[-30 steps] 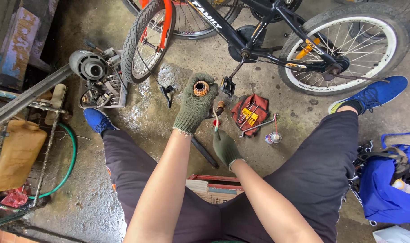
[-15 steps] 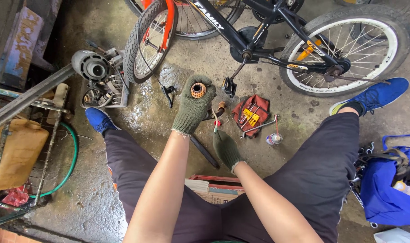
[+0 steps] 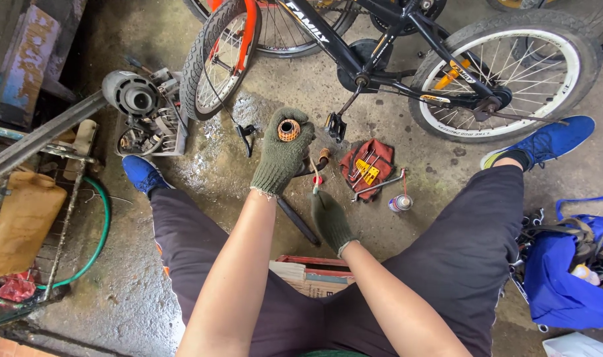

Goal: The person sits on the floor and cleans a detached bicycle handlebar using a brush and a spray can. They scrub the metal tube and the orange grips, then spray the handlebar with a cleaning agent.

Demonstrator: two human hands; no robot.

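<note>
While we sit on the wet concrete floor (image 3: 149, 291) with legs spread, our left hand (image 3: 283, 155) is raised forward in a green knit glove, its fingers (image 3: 304, 129) closed around a small orange-brown cylindrical part (image 3: 289, 129). That part sits at the top of the fist, its open bore facing up toward the camera, so its long axis runs roughly along our line of sight. Our left forearm extends straight ahead from the body, wrist slightly bent back.

Our right hand (image 3: 330, 218), also gloved, lies lower and closer to the body, just right of the left wrist. Its fingers are closed on a thin tool with a red collar (image 3: 315, 177), whose tip points up and away, toward the cylindrical part. Tool tip and part stand near each other but apart; the right hand is the nearer one to the tool, the left the only one on the part.

Beyond the hands lie a red tool pouch (image 3: 367, 165), a small spray can (image 3: 400, 202) and a black bicycle (image 3: 381, 66).
</note>
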